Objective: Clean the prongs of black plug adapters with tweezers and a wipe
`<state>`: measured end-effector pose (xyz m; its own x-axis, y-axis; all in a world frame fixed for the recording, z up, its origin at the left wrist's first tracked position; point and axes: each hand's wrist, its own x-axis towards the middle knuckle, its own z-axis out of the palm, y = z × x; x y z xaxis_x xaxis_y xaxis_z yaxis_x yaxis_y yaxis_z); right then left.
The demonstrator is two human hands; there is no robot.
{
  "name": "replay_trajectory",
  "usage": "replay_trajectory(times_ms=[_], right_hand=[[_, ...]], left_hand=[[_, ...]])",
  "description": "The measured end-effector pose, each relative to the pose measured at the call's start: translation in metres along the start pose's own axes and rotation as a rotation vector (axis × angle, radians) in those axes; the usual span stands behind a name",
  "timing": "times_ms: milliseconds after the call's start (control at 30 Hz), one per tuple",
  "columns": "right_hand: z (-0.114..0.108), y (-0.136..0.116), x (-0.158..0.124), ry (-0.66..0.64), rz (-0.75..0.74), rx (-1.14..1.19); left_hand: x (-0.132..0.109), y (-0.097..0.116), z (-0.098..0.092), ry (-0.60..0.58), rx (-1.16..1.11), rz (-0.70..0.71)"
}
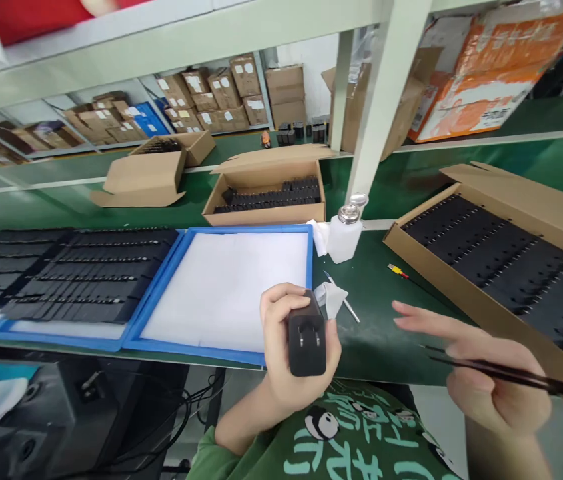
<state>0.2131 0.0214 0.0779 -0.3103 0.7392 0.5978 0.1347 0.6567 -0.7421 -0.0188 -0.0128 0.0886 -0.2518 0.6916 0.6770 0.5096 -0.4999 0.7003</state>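
My left hand (278, 347) is closed around a black plug adapter (307, 343), its two metal prongs facing up toward me. Dark tweezers (516, 375) lie in the grip of my right hand (496, 373), with the tips pointing left and the index finger stretched out above them. A gap of bare green bench separates the two hands. Just behind the adapter are a crumpled white wipe (332, 299) and a thin pen-like tool (351, 310). To the right, an open carton (421, 257) holds rows of black adapters (491, 247).
A blue-rimmed tray (188, 233) with a white foam surface is left of my hands. Beyond it, another tray carries rows of black adapters (91, 273). A pump bottle (345, 237) stands behind the wipe. One more open carton (266, 215) sits farther back, beside a shelf post (381, 93).
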Motion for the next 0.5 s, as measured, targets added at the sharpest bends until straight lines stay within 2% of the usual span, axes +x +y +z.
replay_trajectory(times_ms=[67,167,333,500], right_hand=[[0.001,0.015,-0.010,0.066,0.023,0.029],[-0.002,0.034,-0.034,0.149,0.168,-0.078],[-0.010,0.055,-0.065,0.099,0.315,-0.223],[-0.010,0.062,-0.073,0.097,0.317,-0.280]], left_hand=[[0.004,-0.003,-0.003,0.016,-0.003,0.029],[0.010,-0.006,-0.005,0.022,-0.027,0.076],[0.018,-0.003,-0.004,0.036,-0.032,0.097],[0.023,0.002,-0.001,0.056,-0.026,0.096]])
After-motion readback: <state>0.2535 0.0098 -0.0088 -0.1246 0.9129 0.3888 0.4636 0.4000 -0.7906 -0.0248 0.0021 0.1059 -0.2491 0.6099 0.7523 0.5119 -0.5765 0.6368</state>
